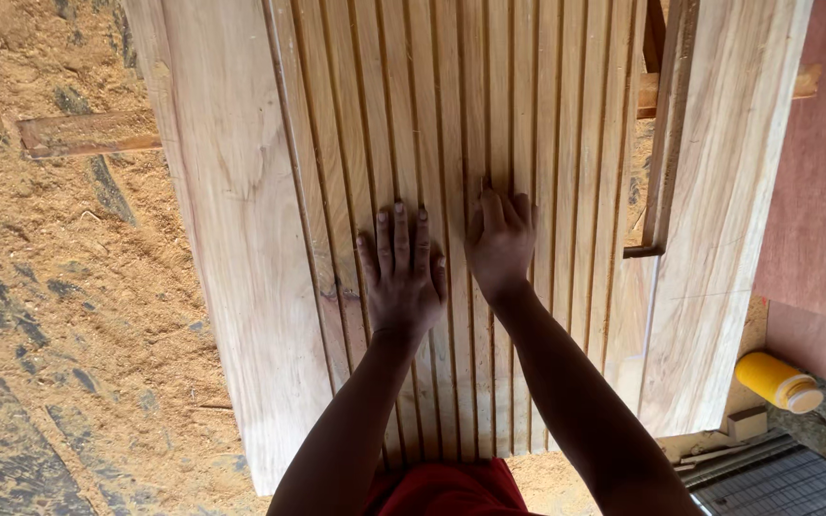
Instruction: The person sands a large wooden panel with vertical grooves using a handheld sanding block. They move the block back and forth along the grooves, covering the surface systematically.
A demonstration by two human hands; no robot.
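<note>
A wide pale wooden panel [241,220] with many narrow grooved slats [537,143] running lengthwise fills the middle of the head view. My left hand [402,277] lies flat on the slats, palm down, fingers spread a little. Just to its right my right hand [501,239] also presses on the slats, fingers bent slightly and close together. Neither hand holds anything. Both forearms reach up from the bottom edge of the view.
Sawdust covers the ground [59,287] on the left. A loose wood offcut [88,134] lies at upper left. A dark metal bar [666,162] rests along the panel's right side. A yellow bottle [778,380] lies at lower right near a reddish board [824,172].
</note>
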